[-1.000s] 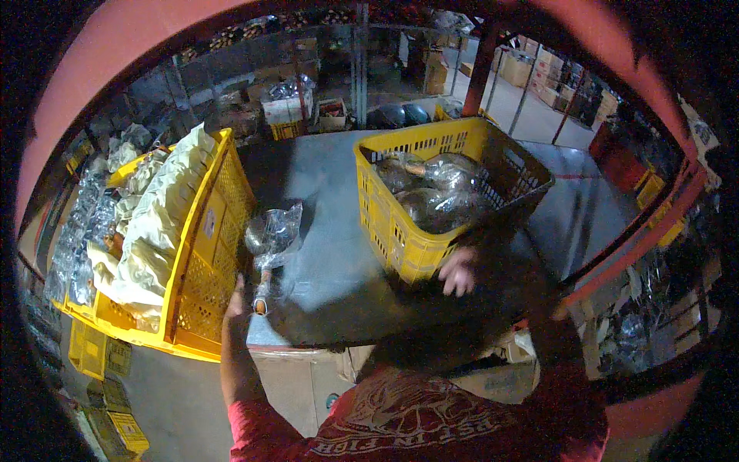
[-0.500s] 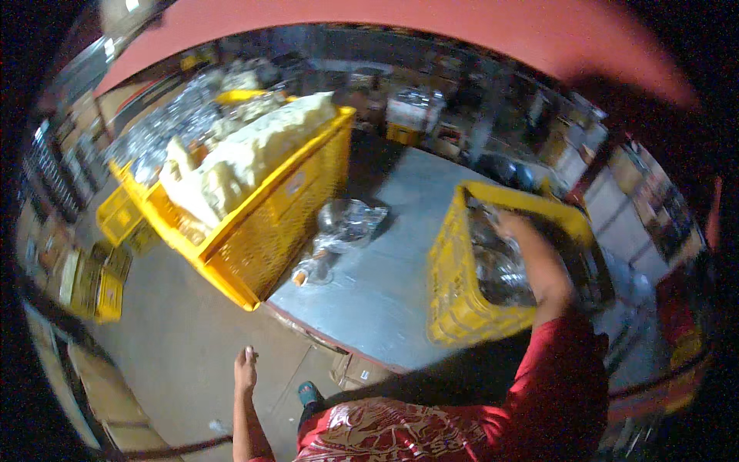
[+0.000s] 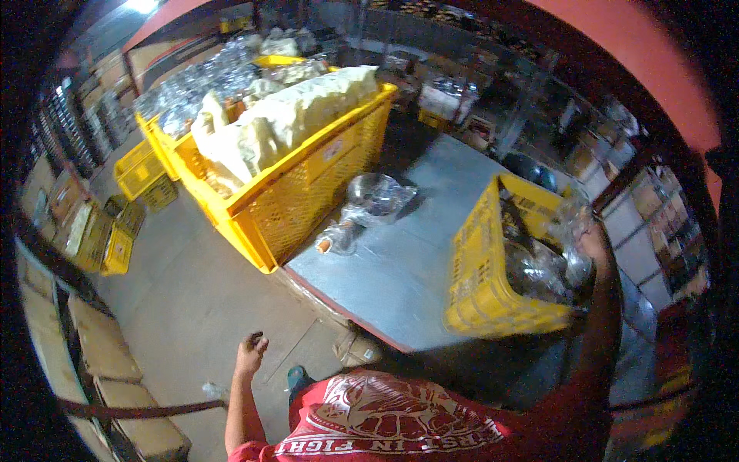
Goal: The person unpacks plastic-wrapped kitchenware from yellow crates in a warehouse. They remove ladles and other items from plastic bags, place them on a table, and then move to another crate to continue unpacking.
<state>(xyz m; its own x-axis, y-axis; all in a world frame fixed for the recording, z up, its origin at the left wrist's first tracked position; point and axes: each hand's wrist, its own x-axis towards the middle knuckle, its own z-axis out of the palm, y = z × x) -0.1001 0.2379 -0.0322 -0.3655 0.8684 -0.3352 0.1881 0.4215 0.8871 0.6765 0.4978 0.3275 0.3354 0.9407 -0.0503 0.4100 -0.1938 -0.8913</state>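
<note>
My right hand (image 3: pixel 593 240) grips a clear plastic bag (image 3: pixel 571 219) at the right rim of the yellow crate (image 3: pixel 481 289). Its contents are hard to make out. Inside that crate lie more dark items wrapped in clear plastic (image 3: pixel 539 273). My left hand (image 3: pixel 252 354) hangs in the air over the floor, fingers loosely bent and apart, holding nothing. On the metal tabletop (image 3: pixel 400 266) between the crates rests a dark, round-ended item in clear plastic (image 3: pixel 377 196), with an orange-brown tip at its near end.
A large yellow crate (image 3: pixel 308 185) at the left of the table is heaped with pale yellow sheeting (image 3: pixel 285 115) and clear-wrapped items (image 3: pixel 204 81). Smaller yellow crates (image 3: pixel 138 169) stand on the floor farther left. Cardboard boxes (image 3: pixel 96 339) line the lower left.
My right hand has moved from inside the crate to its right rim, bringing the plastic bag up. My left hand has risen slightly. The view has shifted, moving the crates rightward in the picture.
</note>
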